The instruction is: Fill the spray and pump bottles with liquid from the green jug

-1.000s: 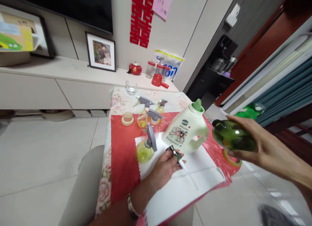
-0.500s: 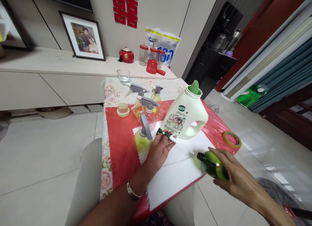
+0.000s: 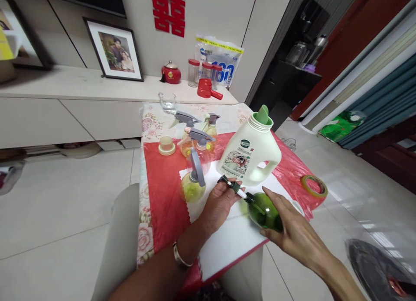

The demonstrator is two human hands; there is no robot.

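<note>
My left hand (image 3: 221,205) pinches a dark green pump dispenser top (image 3: 232,186) by its collar. Its white stem points right, and the tube runs into the neck of a green bottle (image 3: 264,212). That bottle lies tilted on its side in the grip of my right hand (image 3: 287,225), mouth facing left. Just behind both hands stands a large cream detergent jug (image 3: 251,149), uncapped, with a green spout. Left of my left hand is a round spray bottle (image 3: 193,186) holding yellow-green liquid. Several more spray bottles with grey triggers, among them a clear pinkish one (image 3: 203,156), cluster behind it.
A white cloth (image 3: 227,249) lies over red plastic sheeting (image 3: 159,175) on the table. The jug's cream cap (image 3: 167,146) rests left, a roll of tape (image 3: 314,186) at the right edge. A glass cup (image 3: 167,102) and red-lidded jars (image 3: 193,73) are farther back.
My right hand has brought the green bottle leftward to the pump, and the tube has gone into its neck. My left hand stays nearly in place, holding the pump.
</note>
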